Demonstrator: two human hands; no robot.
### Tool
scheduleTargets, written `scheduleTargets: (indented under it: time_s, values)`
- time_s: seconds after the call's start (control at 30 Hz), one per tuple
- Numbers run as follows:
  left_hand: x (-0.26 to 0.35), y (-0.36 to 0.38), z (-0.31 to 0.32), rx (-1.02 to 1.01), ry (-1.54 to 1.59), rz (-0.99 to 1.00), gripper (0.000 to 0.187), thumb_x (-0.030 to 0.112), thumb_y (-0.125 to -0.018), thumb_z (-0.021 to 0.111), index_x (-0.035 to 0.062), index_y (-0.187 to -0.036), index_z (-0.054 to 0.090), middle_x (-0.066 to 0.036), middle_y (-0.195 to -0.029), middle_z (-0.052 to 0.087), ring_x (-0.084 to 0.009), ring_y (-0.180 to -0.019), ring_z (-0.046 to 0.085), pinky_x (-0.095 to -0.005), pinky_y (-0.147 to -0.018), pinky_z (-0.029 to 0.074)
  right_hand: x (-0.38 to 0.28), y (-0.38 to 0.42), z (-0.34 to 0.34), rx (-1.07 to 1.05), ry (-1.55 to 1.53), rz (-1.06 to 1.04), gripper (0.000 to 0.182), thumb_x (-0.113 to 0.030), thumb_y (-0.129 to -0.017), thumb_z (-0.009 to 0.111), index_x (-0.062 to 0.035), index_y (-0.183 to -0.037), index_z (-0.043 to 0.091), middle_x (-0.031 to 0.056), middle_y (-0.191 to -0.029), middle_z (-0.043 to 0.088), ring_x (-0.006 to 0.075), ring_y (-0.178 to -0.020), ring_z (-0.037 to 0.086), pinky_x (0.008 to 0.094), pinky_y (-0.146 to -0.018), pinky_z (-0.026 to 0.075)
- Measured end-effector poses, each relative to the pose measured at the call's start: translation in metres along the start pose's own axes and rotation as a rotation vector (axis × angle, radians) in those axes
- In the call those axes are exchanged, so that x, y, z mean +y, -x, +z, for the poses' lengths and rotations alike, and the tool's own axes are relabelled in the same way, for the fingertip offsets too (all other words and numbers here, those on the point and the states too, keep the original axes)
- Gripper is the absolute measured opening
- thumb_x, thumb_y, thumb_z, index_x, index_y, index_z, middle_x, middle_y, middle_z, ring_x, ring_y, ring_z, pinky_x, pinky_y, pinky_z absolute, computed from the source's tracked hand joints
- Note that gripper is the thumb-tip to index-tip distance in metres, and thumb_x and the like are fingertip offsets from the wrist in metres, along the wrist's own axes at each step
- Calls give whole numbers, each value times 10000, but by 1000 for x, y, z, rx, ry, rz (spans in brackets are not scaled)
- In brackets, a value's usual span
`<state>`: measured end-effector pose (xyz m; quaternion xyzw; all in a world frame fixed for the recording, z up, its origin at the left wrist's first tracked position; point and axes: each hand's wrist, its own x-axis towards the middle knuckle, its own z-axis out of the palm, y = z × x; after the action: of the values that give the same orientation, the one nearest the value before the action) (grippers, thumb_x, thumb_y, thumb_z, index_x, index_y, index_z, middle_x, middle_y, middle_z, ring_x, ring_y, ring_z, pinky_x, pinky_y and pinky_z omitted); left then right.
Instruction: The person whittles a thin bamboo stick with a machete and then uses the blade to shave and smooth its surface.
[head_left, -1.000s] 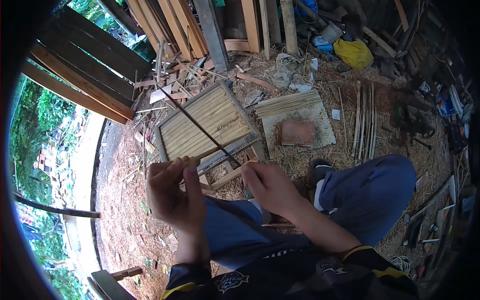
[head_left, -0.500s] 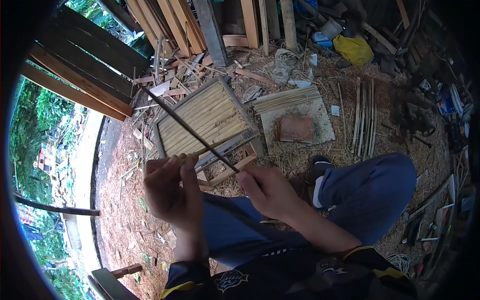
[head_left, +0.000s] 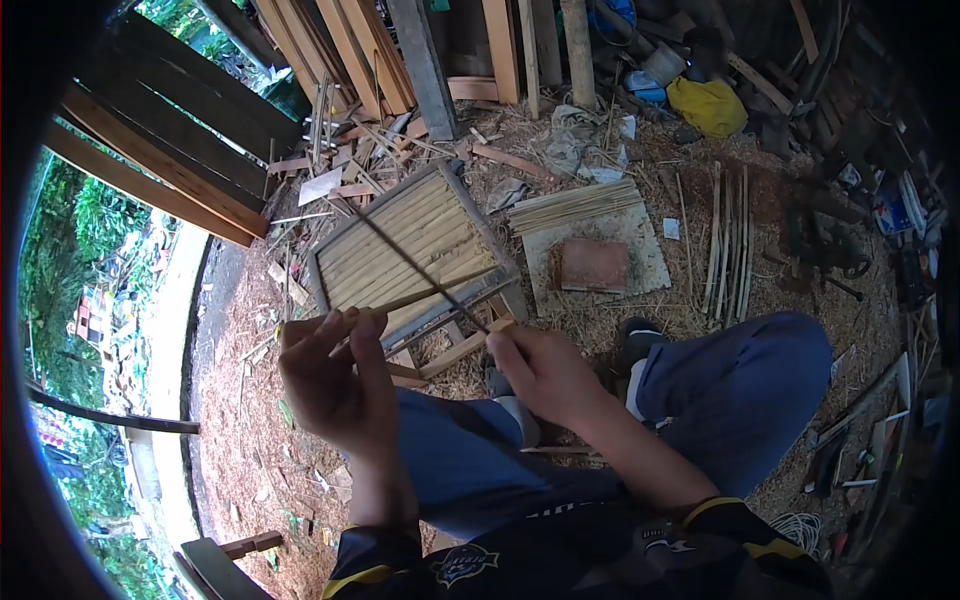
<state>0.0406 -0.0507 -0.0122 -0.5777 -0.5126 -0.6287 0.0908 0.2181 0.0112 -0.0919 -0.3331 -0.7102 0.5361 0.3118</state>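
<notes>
My left hand (head_left: 340, 385) pinches a thin bamboo strip (head_left: 425, 292), which points right across the front edge of the slatted bamboo panel. In my right hand (head_left: 545, 370) is the light wooden handle of a long, thin dark blade (head_left: 400, 252), its fingers wrapped round it. The blade slants up and to the left over the framed bamboo panel (head_left: 400, 240) and crosses the strip between my hands. Whether blade and strip touch, I cannot tell.
Beyond my knees, a reddish block (head_left: 594, 264) and a bundle of thin strips (head_left: 575, 205) lie on a pale board (head_left: 645, 250). More sticks (head_left: 728, 240) lie to the right. Wood scraps, leaning planks (head_left: 375, 60) and a yellow bag (head_left: 708, 106) are farther back.
My right hand has shifted slightly right, and the tool's handle now shows. The far end of the blade has moved right and down. The strip in my left hand is now visible.
</notes>
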Motion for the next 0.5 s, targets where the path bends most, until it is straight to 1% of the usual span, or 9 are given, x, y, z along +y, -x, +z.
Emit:
scheduleTargets:
  time_s: [0.07,0.17,0.27,0.37,0.47,0.5]
  values:
    - [3,0,3,22,21,-8,211,-141,-939,616,-68,-1126,554,-159,-1047,586,-234,-927,710,-334,-738,673,-11,8,2,-3,-41,-70,423,-338,-1084,487,11,-877,605,168,-674,573,312,-603,569,427,-632,463]
    - [1,-1,3,55,26,-32,218,-145,-935,619,-61,-1127,559,-156,-1045,587,-238,-910,717,-328,-725,674,15,0,11,68,44,-18,414,-334,-1083,491,12,-891,611,170,-674,572,306,-606,578,423,-628,461]
    - [1,-3,2,-2,-58,36,219,-146,-935,619,-57,-1126,559,-155,-1044,586,-240,-897,723,-319,-731,673,27,-5,1,19,95,65,422,-339,-1080,495,15,-889,622,170,-674,578,313,-607,583,424,-620,460]
    - [2,-1,5,33,37,-10,211,-146,-938,615,-60,-1122,556,-151,-1040,582,-250,-916,731,-309,-729,672,6,4,4,37,6,-72,441,-347,-1079,493,18,-865,619,163,-667,578,296,-608,579,418,-631,462]
    - [-2,-3,3,84,18,-41,205,-140,-942,615,-62,-1122,555,-145,-1025,580,-257,-935,734,-306,-729,673,37,-6,9,75,32,103,463,-357,-1081,488,17,-839,618,147,-658,578,252,-601,567,408,-626,454]
    - [-1,-3,3,78,26,-45,200,-137,-945,614,-67,-1122,553,-139,-1016,574,-247,-927,730,-311,-735,672,36,-6,6,40,61,126,465,-359,-1081,488,16,-841,621,144,-656,578,245,-602,566,408,-628,455]
